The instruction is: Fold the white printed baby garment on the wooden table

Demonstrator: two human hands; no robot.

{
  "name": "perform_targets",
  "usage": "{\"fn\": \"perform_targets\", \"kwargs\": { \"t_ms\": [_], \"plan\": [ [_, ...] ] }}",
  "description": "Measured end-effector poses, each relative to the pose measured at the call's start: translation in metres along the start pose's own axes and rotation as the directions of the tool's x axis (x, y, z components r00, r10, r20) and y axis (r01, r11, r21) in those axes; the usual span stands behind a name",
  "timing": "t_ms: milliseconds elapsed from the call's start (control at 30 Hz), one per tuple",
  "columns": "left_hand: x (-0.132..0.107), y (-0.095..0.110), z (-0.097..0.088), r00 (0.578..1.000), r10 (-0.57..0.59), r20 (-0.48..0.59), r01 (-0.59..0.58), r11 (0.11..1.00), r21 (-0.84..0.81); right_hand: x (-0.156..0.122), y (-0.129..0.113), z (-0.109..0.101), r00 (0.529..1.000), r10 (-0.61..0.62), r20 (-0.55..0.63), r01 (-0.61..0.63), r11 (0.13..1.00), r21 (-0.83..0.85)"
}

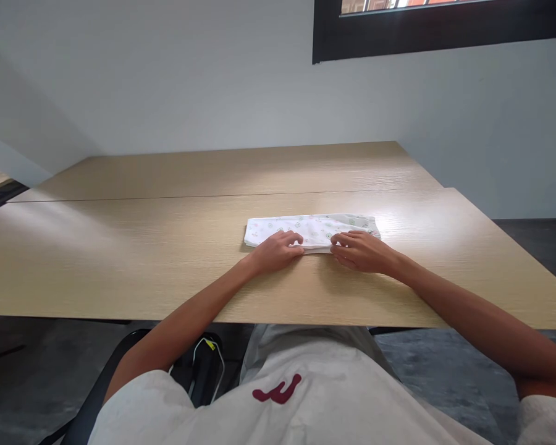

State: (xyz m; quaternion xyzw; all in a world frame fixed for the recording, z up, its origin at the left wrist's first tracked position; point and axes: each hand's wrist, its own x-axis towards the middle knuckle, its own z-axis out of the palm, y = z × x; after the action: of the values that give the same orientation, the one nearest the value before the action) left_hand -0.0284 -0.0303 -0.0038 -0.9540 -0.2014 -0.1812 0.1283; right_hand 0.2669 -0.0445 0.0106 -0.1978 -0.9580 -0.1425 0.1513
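A folded white cloth (311, 229) with a small pale green and pink print lies flat on the table in a long narrow strip. Its right end looks gathered; what kind of piece it is, I cannot tell. At the near edge, left of the middle, my left hand (278, 250) has its fingers curled, thumb below and fingertips on top, pinching the layers. My right hand (359, 250) grips the same edge farther right, fingers bent over it. A short stretch of the edge shows between both hands.
The pale wooden table (120, 259) has a seam running across it and a second panel (241, 170) behind. A grey wall (189, 80) and a dark window frame (445, 31) stand beyond. Below the front edge, a black object with a white cord (204, 364) sits at left.
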Motion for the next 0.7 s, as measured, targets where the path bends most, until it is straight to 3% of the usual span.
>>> {"fn": "perform_targets", "kwargs": {
  "t_ms": [300, 700],
  "plan": [
    [-0.0032, -0.0005, -0.0061, 1.000, 0.022, 0.023, -0.021, 1.000, -0.023, -0.0003, 0.0002, -0.0001, 0.998, -0.055, -0.010, 0.056, 0.998, 0.002],
    [-0.0034, 0.0006, -0.0069, 0.999, 0.013, 0.045, -0.010, 0.997, -0.082, -0.0028, 0.0008, -0.0018, 0.983, -0.016, 0.181, 0.025, 0.999, -0.044]
  ]
}}
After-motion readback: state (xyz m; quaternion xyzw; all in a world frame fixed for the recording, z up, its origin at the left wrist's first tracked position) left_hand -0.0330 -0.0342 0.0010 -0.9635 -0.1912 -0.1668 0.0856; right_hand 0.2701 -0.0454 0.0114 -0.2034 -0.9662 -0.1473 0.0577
